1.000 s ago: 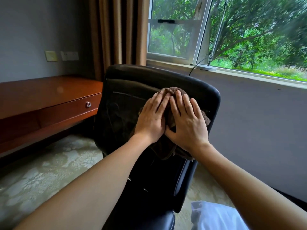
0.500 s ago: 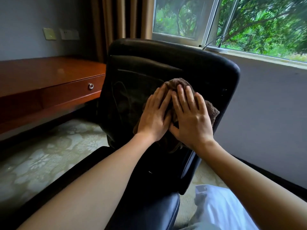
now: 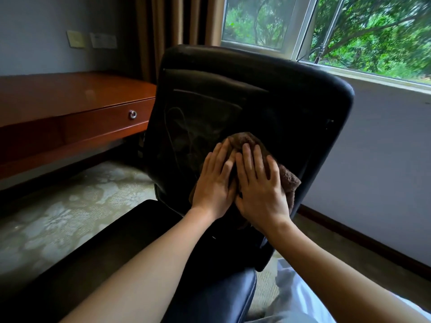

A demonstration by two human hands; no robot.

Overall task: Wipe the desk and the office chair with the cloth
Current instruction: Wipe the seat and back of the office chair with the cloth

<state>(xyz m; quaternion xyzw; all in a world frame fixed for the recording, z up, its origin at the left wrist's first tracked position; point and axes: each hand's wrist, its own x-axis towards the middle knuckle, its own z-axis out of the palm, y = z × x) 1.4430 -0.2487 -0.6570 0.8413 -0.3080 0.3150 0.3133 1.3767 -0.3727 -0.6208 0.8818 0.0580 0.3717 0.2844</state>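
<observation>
Brown fuzzy cloth (image 3: 247, 139) is pinned flat against the lower backrest of the black office chair (image 3: 268, 101). Left hand (image 3: 215, 180) and right hand (image 3: 258, 185) sit side by side on it, touching each other, fingers straight, pressing rather than gripping. Wooden worktop (image 3: 70, 94) is off to the left, near the chair.

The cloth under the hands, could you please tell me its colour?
Brown, plain; the cloth shows best in the head view.

A carpeted hotel-like room: wooden desk (image 3: 70, 94), curtains (image 3: 177, 22), garden window (image 3: 349, 31).
</observation>
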